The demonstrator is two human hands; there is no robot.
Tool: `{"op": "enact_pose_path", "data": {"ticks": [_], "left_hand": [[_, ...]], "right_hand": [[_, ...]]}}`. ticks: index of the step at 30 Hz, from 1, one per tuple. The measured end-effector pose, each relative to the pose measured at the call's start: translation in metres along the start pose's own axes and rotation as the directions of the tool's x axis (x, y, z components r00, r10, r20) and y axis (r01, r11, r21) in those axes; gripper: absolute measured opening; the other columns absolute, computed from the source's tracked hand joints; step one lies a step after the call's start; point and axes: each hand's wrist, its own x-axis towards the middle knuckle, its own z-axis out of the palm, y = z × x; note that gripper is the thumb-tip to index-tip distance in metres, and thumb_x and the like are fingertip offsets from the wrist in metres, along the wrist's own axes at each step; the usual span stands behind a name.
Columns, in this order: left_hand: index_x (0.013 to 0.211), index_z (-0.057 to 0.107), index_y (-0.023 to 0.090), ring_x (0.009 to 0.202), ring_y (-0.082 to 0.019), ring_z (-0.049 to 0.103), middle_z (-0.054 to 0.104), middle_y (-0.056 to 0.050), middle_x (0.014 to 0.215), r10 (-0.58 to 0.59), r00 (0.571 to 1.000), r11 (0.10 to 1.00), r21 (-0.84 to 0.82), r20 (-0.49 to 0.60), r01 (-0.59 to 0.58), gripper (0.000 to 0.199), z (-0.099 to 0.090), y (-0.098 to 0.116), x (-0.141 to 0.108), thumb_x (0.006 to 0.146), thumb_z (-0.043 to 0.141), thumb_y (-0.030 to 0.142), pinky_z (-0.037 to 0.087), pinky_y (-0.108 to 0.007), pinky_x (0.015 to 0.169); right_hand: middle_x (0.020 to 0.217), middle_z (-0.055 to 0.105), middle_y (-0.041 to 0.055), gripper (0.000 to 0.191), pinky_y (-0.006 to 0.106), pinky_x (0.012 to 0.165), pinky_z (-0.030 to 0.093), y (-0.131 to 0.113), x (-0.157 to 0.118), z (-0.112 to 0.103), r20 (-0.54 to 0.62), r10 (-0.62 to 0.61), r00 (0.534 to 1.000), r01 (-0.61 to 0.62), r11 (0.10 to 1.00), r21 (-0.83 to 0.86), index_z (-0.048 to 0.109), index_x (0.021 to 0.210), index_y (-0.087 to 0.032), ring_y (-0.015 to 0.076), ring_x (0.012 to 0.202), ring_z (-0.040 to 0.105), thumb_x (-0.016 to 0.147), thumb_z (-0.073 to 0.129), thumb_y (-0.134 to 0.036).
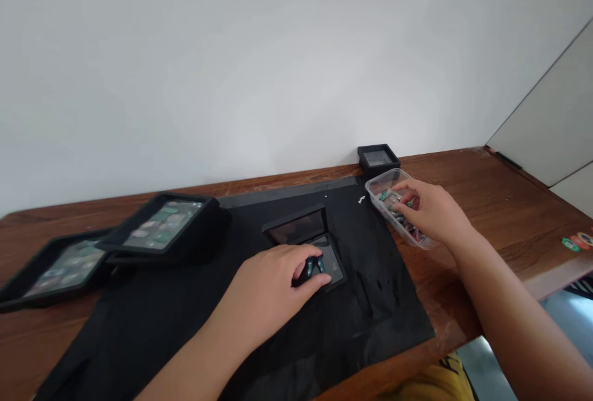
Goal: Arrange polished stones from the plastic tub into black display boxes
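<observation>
An open black display box (337, 260) with a raised lid (299, 228) lies on a black sheet. My left hand (273, 293) reaches over its near side, thumb and fingers curled around small shiny teal pieces (315, 265), whose exact kind is unclear. To the right, a clear plastic container (386, 177) holds many small teal, silver and purple pieces. Into it dips my right hand (428, 206), its thumb and fingers drawn together in a pinch. What lies between those fingertips is too small to name.
Two black display boxes with clear windows (162, 222) (65, 268) are on the left, one leaning on the other. Another black box (377, 157) stands by the wall behind the container. Colourful round items (579, 241) lie at the right table edge. The black sheet (185, 320) covers brown wood.
</observation>
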Motion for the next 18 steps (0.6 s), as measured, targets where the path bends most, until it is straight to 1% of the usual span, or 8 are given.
{"op": "enact_pose_path", "data": {"ticks": [3, 6, 8, 11, 15, 18], "left_hand": [[0.115, 0.08, 0.032, 0.073, -0.021, 0.066, 0.068, 0.0, 0.079, -0.005, 1.0, 1.0, 0.012, -0.004, 0.005, 0.032, 0.0, 0.001, 0.0, 0.091, 0.063, 0.044, 0.047, -0.032, 0.07], [0.116, 0.08, 0.032, 0.073, -0.021, 0.066, 0.069, -0.001, 0.08, -0.011, 1.0, 1.0, 0.023, -0.007, 0.011, 0.032, 0.0, 0.002, -0.001, 0.092, 0.061, 0.042, 0.048, -0.032, 0.071], [0.116, 0.08, 0.032, 0.073, -0.021, 0.066, 0.069, -0.001, 0.079, -0.006, 1.0, 1.0, 0.03, -0.012, 0.006, 0.033, 0.0, 0.001, -0.002, 0.091, 0.06, 0.042, 0.048, -0.032, 0.071], [0.114, 0.08, 0.031, 0.069, -0.021, 0.065, 0.068, 0.0, 0.075, 0.021, 0.999, 0.999, 0.03, -0.041, -0.02, 0.035, -0.001, -0.001, -0.003, 0.09, 0.057, 0.042, 0.047, -0.031, 0.066], [0.113, 0.079, 0.031, 0.059, -0.02, 0.062, 0.064, 0.001, 0.067, 0.036, 0.998, 0.999, 0.019, -0.051, -0.035, 0.04, -0.003, -0.006, -0.004, 0.089, 0.052, 0.048, 0.042, -0.03, 0.058], [0.111, 0.079, 0.032, 0.055, -0.019, 0.06, 0.06, 0.003, 0.061, 0.033, 0.998, 0.999, 0.006, -0.059, -0.033, 0.039, -0.005, -0.01, -0.006, 0.087, 0.054, 0.049, 0.039, -0.029, 0.055]], "right_hand": [[0.095, 0.08, 0.0025, 0.036, 0.034, 0.066, 0.046, 0.001, 0.0, -0.001, 0.052, -0.007, 0.999, 0.009, 1.0, -0.025, 0.074, 0.119, -0.027, 0.0204, 0.07, 0.067, 0.084, 0.07, -0.033], [0.095, 0.08, 0.0025, 0.037, 0.034, 0.067, 0.046, 0.0, 0.0, -0.002, 0.059, -0.002, 0.998, 0.003, 1.0, -0.024, 0.073, 0.12, -0.026, 0.0204, 0.071, 0.067, 0.084, 0.071, -0.034], [0.095, 0.08, 0.0019, 0.036, 0.034, 0.068, 0.046, -0.002, -0.001, -0.003, 0.051, 0.01, 0.999, -0.009, 1.0, -0.015, 0.073, 0.12, -0.027, 0.0205, 0.073, 0.067, 0.085, 0.072, -0.035], [0.095, 0.08, 0.002, 0.036, 0.034, 0.068, 0.047, -0.004, -0.002, -0.003, 0.018, 0.012, 1.0, -0.013, 1.0, 0.002, 0.074, 0.12, -0.027, 0.021, 0.074, 0.068, 0.086, 0.073, -0.038], [0.092, 0.08, 0.0025, 0.036, 0.034, 0.067, 0.048, -0.003, -0.003, -0.003, -0.04, -0.011, 0.999, 0.011, 1.0, 0.018, 0.075, 0.119, -0.026, 0.0212, 0.074, 0.068, 0.086, 0.074, -0.04], [0.089, 0.079, 0.0033, 0.035, 0.033, 0.065, 0.047, -0.002, -0.004, -0.002, -0.066, -0.034, 0.997, 0.037, 0.999, 0.034, 0.075, 0.117, -0.025, 0.0204, 0.07, 0.067, 0.086, 0.073, -0.042]]}}
